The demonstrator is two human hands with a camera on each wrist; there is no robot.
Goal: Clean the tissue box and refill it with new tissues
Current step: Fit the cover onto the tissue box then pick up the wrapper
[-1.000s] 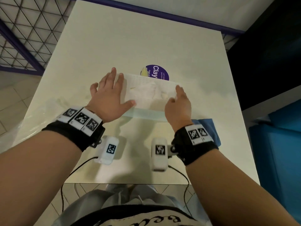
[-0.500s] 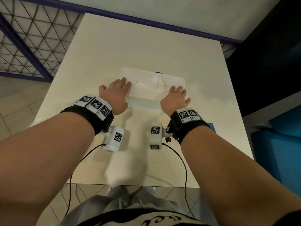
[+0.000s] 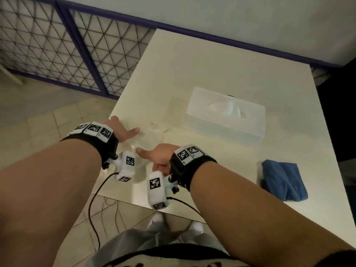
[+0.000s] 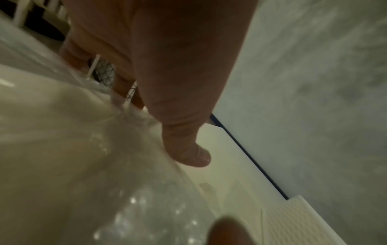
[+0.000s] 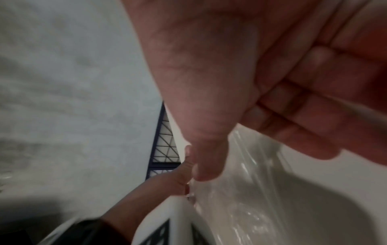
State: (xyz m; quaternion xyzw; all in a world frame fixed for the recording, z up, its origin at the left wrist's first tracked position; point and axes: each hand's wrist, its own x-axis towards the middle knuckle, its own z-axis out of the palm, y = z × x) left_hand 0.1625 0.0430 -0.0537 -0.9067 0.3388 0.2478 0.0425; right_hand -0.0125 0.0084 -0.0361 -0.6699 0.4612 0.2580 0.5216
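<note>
Left hand (image 3: 123,132) at the table's (image 3: 221,60) near-left corner, fingers pinching the clear plastic wrapper (image 3: 152,135). Right hand (image 3: 159,157) next, fingers curled, wrapper seemingly caught under them. Best gathered with 2 hands into 1 bundle, pulled low and slowly, clear of the refilled tissue box (image 3: 225,114) farther right. Blue cloth (image 3: 283,182) at the far right, untouched.

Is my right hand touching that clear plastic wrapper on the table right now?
Touching. The right wrist view shows the right hand with its thumb tip pressed on the clear plastic wrapper, fingers curled over it. The head view agrees.
</note>
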